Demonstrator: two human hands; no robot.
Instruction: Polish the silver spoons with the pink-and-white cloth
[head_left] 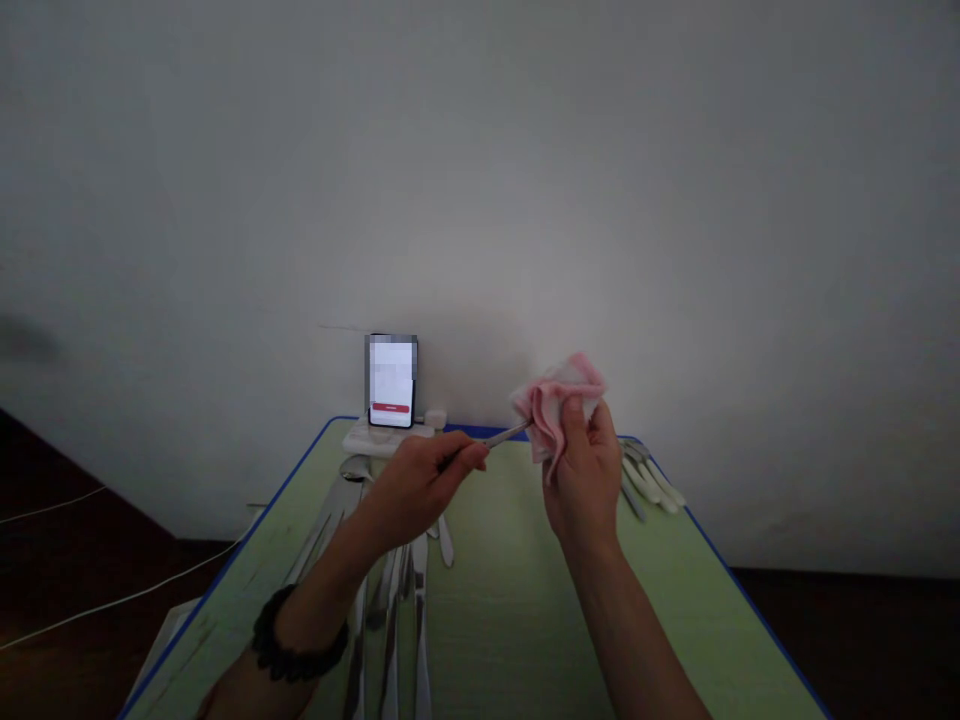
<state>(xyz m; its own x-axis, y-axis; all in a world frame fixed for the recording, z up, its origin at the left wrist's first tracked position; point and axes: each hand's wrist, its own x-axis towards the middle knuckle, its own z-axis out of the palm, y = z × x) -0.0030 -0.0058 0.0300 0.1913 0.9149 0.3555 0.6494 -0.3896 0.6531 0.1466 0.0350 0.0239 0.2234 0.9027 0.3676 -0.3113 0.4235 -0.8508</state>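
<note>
My left hand (420, 485) pinches the handle of a thin metal utensil (504, 435) and holds it level above the green table (510, 600). The utensil's far end is buried in a pink cloth (555, 400), so I cannot tell what kind of utensil it is. My right hand (585, 470) is closed round that cloth, thumb pressed on its front. A dark bead bracelet (289, 640) circles my left wrist. Both hands hover over the middle of the table.
Several metal utensils (390, 600) lie in a row on the table's left under my left arm. More utensils with pale handles (649, 480) lie at the right edge. A lit phone (391, 382) stands on a white block against the wall. White cables (112, 600) run across the dark floor, left.
</note>
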